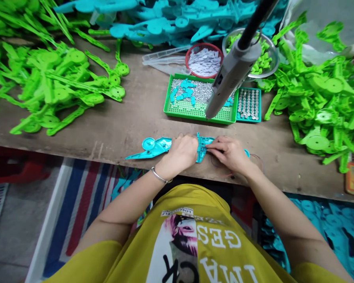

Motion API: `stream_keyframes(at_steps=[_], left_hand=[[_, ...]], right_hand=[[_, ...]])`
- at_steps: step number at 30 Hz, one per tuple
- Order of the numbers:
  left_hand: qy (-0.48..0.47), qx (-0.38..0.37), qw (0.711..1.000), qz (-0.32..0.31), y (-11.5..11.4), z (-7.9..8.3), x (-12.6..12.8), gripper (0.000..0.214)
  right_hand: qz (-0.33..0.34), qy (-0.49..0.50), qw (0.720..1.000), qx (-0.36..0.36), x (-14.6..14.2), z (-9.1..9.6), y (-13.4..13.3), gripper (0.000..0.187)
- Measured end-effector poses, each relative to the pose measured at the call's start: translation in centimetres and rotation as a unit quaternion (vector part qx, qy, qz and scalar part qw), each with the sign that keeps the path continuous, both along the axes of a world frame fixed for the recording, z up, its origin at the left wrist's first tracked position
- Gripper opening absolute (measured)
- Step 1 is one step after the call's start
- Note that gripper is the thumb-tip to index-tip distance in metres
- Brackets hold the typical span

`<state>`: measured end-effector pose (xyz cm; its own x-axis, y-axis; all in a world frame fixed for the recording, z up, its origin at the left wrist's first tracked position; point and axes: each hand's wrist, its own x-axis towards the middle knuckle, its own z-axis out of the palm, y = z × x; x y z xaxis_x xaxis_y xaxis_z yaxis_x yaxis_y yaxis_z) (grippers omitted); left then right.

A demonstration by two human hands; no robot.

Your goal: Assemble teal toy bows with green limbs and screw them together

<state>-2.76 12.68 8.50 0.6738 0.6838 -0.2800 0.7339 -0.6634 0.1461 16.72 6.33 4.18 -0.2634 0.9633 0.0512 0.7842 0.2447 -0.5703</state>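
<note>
A blue moulded plastic shell (159, 147) lies along the table's front edge, its inner side with ribs facing up. My left hand (184, 149) is closed over the middle of this shell and holds it down. At the shell's right part, my right hand (228, 152) has thumb and fingers pinched together against the ribs. Whatever is between those fingertips is too small to make out. Thin dark red wires (258, 158) run out beside and under the right hand.
A green tray (200, 114) holds screws and small blue pieces. Beside it are a teal tray of round metal cells (249, 104), a red basket (191, 70) of white pieces and a hanging screwdriver (224, 82). Green shells pile at left (56, 86) and right (327, 102).
</note>
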Motion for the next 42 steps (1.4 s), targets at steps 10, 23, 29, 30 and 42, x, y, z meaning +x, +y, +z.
stream_keyframes(at_steps=[10,23,29,30,42], left_hand=[[-0.044,0.054,0.996,-0.052,-0.5,-1.2,-0.2,0.025],[-0.198,-0.09,0.976,0.028,1.6,-0.5,-2.8,0.023],[-0.335,-0.054,0.938,0.069,0.8,-1.9,-4.0,0.018],[-0.338,-0.031,0.938,0.07,0.8,-2.0,-4.4,0.018],[-0.365,-0.002,0.93,0.034,1.0,-3.5,-7.7,0.019]], right_hand=[[-0.046,0.0,0.997,-0.061,-1.4,1.0,0.5,0.02],[-0.114,0.072,0.985,-0.104,-3.0,1.8,0.7,0.008],[-0.084,0.069,0.99,-0.094,-3.0,1.6,0.4,0.032],[-0.077,0.081,0.989,-0.095,-2.8,1.7,0.3,0.036],[-0.068,0.131,0.986,-0.076,-1.2,1.9,0.2,0.022]])
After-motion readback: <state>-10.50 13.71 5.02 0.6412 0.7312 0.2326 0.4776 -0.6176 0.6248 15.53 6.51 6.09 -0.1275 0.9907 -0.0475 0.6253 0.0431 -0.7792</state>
